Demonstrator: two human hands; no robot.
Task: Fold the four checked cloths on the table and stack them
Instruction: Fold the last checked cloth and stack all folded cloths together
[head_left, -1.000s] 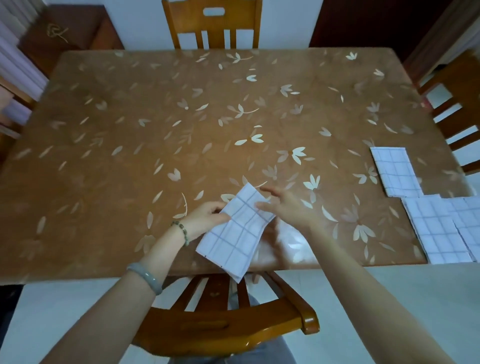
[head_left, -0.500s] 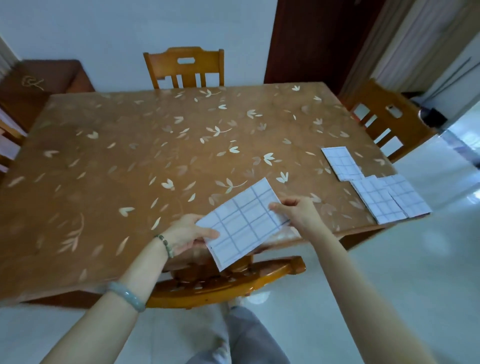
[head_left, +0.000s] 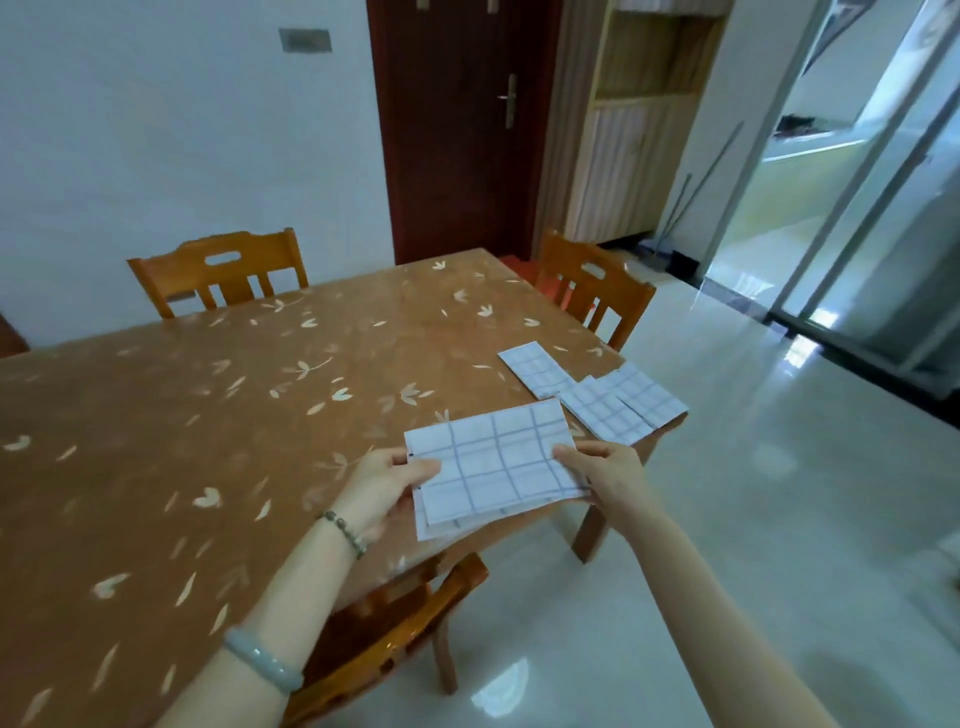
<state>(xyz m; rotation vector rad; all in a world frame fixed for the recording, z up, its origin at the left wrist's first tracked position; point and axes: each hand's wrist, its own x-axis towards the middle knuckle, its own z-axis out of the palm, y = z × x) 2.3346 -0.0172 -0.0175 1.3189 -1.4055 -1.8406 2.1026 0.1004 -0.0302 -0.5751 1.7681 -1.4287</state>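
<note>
Left hand (head_left: 387, 480) pinches left edge of folded cloth (head_left: 493, 462), right hand (head_left: 605, 470) pinches right edge. Cloth is held flat in air over near edge of table (head_left: 208, 415). Three other cloths (head_left: 602, 415) lie folded by right corner, two overlapping, not stacked. Lower layer peeks out at bottom, so grip both edges firmly. Carry it level, then set it down square on one cloth and align corners before you let go.

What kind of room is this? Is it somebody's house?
Most likely a dining room in a home: a big table with a leaf-patterned cover, wooden chairs drawn up to it, and a dark door close behind.
</note>
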